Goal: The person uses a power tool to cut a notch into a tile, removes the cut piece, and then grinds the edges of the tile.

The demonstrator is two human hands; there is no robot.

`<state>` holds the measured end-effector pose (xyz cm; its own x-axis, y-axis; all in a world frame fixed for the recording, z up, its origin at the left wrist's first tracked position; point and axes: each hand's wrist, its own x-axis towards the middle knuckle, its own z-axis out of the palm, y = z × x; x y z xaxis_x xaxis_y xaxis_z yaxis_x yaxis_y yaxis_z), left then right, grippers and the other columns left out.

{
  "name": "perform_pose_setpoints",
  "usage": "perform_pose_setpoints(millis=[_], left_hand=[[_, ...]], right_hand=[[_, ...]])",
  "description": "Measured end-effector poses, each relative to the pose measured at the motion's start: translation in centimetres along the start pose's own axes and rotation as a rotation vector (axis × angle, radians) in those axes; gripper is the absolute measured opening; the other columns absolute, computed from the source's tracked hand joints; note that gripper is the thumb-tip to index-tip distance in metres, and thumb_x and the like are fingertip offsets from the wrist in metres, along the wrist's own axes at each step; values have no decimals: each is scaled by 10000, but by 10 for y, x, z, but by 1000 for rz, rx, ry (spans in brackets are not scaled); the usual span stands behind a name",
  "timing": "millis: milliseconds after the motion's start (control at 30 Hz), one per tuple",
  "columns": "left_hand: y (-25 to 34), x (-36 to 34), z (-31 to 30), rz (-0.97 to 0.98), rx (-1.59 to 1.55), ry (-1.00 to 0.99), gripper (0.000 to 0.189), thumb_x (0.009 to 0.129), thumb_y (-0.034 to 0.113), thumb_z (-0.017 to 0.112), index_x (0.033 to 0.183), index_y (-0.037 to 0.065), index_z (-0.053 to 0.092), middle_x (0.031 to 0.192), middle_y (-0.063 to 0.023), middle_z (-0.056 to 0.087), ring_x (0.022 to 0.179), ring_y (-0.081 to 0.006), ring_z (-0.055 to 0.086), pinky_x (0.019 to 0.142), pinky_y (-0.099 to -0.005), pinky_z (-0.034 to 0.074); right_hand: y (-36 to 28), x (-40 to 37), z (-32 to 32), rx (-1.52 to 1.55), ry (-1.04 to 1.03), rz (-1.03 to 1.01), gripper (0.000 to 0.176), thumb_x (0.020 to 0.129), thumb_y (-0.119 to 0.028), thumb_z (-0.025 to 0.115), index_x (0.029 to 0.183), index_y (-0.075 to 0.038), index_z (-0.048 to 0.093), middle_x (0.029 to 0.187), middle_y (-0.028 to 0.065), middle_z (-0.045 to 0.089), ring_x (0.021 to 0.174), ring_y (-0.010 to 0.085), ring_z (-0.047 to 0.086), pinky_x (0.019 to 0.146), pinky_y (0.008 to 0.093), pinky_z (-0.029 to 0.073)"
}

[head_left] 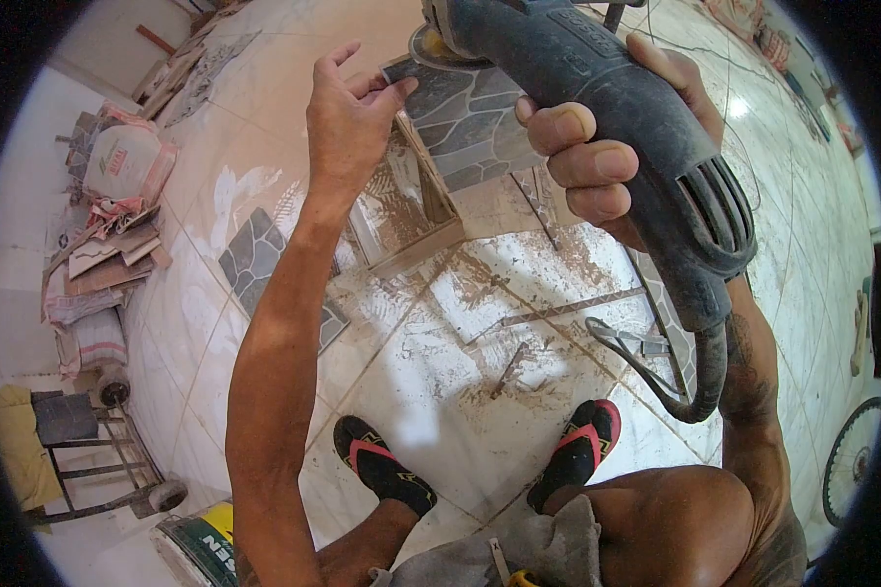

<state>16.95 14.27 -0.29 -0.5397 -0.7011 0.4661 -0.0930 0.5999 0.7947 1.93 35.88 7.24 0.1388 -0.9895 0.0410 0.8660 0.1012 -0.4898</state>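
Note:
My right hand (pixel 607 147) is wrapped round the body of a dusty dark angle grinder (pixel 597 68), whose cord curls down from its rear end. At the top, the grinder's disc (pixel 436 47) overlaps the far edge of a grey stone-patterned tile (pixel 475 127). My left hand (pixel 352 122) pinches that tile's left corner between thumb and fingers, close beside the disc. Under the tile, a wooden frame (pixel 421 245) sticks out toward me on the floor.
Another patterned tile (pixel 255 256) lies left, and tile strips (pixel 671 313) lie right. Brown dust and offcuts (pixel 511 370) litter the white floor near my feet. Sacks (pixel 127 166), wood scraps (pixel 117 259) and a wheeled cart (pixel 103 450) stand left; a bucket (pixel 191 548) is near. A wheel (pixel 852 460) shows right.

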Motion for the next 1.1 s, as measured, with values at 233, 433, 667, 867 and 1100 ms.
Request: perform_pose_setpoints(millis=[233, 433, 667, 867, 1100], left_hand=[[-4, -1, 3, 101, -174, -73, 552, 896, 85, 719, 1375, 96, 445, 933, -82, 690, 846, -91, 642, 751, -219, 516], [-6, 0, 7, 186, -61, 29, 323, 897, 49, 694, 1207, 125, 644, 954, -35, 673, 871, -69, 633, 757, -229, 517], [-10, 10, 6, 249, 26, 51, 301, 875, 24, 686, 1164, 109, 671, 936, -74, 691, 823, -114, 668, 740, -241, 532], [-8, 11, 5, 155, 82, 29, 370, 902, 83, 700, 1258, 56, 598, 951, -39, 670, 872, -85, 637, 774, -230, 513], [-1, 6, 7, 70, 27, 47, 539, 897, 80, 709, 1348, -24, 434, 919, -76, 670, 829, -115, 649, 746, -229, 511]], right_hand=[[-8, -6, 2, -16, 4, 12, 694, 956, -401, 534, 1257, 174, 288, 926, 108, 468, 673, 119, 581, 521, 284, 515], [-18, -19, 4, -93, 3, -4, 697, 956, -408, 547, 1277, 154, 287, 903, 86, 463, 647, 98, 573, 497, 269, 497], [-27, -27, 3, -125, 6, -15, 679, 959, -402, 540, 1293, 134, 291, 897, 82, 471, 629, 97, 583, 509, 280, 535], [-25, -22, 1, -105, -25, -19, 663, 956, -384, 547, 1279, 135, 289, 915, 91, 484, 671, 107, 611, 516, 271, 555], [-9, 4, -21, 255, -221, 101, 633, 949, -424, 522, 1412, -39, 328, 1031, 185, 522, 792, 241, 582, 702, 391, 502]])
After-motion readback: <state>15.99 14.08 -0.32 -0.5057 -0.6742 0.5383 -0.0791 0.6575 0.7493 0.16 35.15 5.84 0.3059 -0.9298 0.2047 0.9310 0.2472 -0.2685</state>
